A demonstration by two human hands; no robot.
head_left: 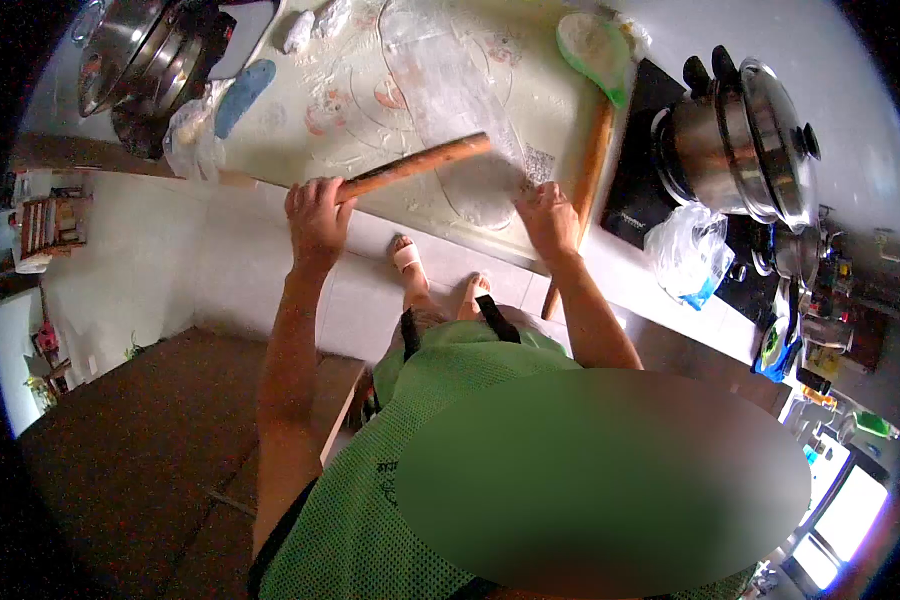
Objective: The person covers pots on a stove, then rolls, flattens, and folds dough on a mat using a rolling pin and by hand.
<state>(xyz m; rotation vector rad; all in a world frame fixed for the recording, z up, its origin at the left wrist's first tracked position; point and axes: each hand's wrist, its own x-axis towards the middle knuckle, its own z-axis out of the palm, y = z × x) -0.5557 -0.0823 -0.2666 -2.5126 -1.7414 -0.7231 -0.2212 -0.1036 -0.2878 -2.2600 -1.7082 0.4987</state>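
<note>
Floor (365, 285): pale tiles, seams visible
Wall (120, 270): left side, plain, pale
Brown furniture (130, 470): lower left, large, flat, dark; type unclear
Wooden piece (55, 225): far left, slatted, small
Window (855, 505): lower right, dark frame, panes blown out
Light: brightest by window, lower left dim
</note>
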